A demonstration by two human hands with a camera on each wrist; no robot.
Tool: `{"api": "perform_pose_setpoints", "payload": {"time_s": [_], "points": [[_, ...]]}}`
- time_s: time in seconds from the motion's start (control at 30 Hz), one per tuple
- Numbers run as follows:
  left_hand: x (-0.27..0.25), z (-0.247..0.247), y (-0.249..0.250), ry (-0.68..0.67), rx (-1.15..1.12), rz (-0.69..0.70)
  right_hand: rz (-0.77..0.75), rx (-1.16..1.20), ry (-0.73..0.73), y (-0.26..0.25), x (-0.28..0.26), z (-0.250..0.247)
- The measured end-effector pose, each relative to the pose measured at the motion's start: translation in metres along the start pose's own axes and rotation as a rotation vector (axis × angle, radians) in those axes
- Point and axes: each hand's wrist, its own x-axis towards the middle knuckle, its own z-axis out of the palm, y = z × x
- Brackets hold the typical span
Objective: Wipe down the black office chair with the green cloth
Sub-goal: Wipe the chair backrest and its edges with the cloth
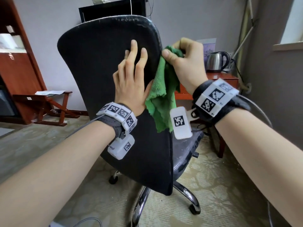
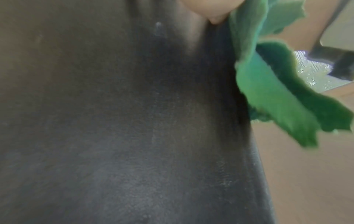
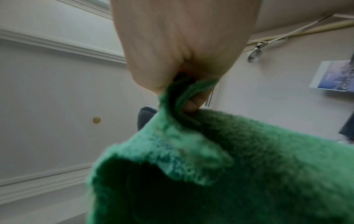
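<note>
While the left hand [image 1: 131, 82] lies flat with straight fingers on the smooth, curved back of the one black chair [image 1: 98, 66], the right hand [image 1: 185, 63] pinches one fluffy green cloth [image 1: 162, 95] at the backrest's 3 o'clock edge. Its ragged folds hang down. One steel kettle [image 1: 216, 61] stands at 2 o'clock on a red-brown desk [image 1: 218, 81].

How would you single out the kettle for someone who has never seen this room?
Start at the black office chair and look right, past the green cloth, to the red-brown desk. The kettle stands there, the only shiny steel thing, with a black handle.
</note>
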Motion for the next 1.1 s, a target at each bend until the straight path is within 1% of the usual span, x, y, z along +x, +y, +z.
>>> {"api": "perform_pose_setpoints", "payload": {"time_s": [0.07,0.13,0.3,0.37,0.5,0.6,0.63,0.7,0.77,0.83,0.93,1.1], "points": [[0.001,0.000,-0.001,0.003,0.006,0.007,0.027,0.004,-0.034,0.009,-0.009,-0.003],[0.001,0.000,0.000,-0.002,0.010,0.007,0.031,0.002,-0.053,0.007,-0.006,-0.005],[0.002,0.003,0.009,-0.008,-0.004,-0.002,-0.073,-0.035,0.012,-0.034,0.028,-0.006],[0.002,0.002,0.015,-0.016,-0.013,-0.009,-0.105,-0.025,0.024,-0.042,0.034,-0.008],[0.002,0.004,0.028,-0.001,-0.033,-0.018,-0.100,0.121,0.016,-0.023,0.009,-0.018],[0.003,0.006,0.035,-0.010,-0.060,-0.016,-0.023,0.333,-0.067,-0.001,-0.009,-0.026],[0.005,0.007,0.034,-0.019,-0.068,-0.004,0.009,0.363,-0.105,0.005,-0.010,-0.030],[0.003,0.004,0.031,0.010,-0.051,0.058,0.040,0.332,-0.163,0.013,-0.014,-0.037],[0.011,0.002,0.025,0.034,-0.036,0.095,0.083,0.249,-0.194,0.010,-0.012,-0.045],[0.017,0.000,0.023,0.011,-0.049,0.102,0.088,0.141,-0.206,0.003,-0.013,-0.051],[0.016,-0.004,0.027,-0.077,-0.098,0.090,0.068,0.012,-0.171,-0.009,-0.016,-0.054],[0.017,-0.015,0.031,-0.280,-0.097,0.075,0.121,-0.107,-0.076,-0.033,-0.006,-0.052]]}}
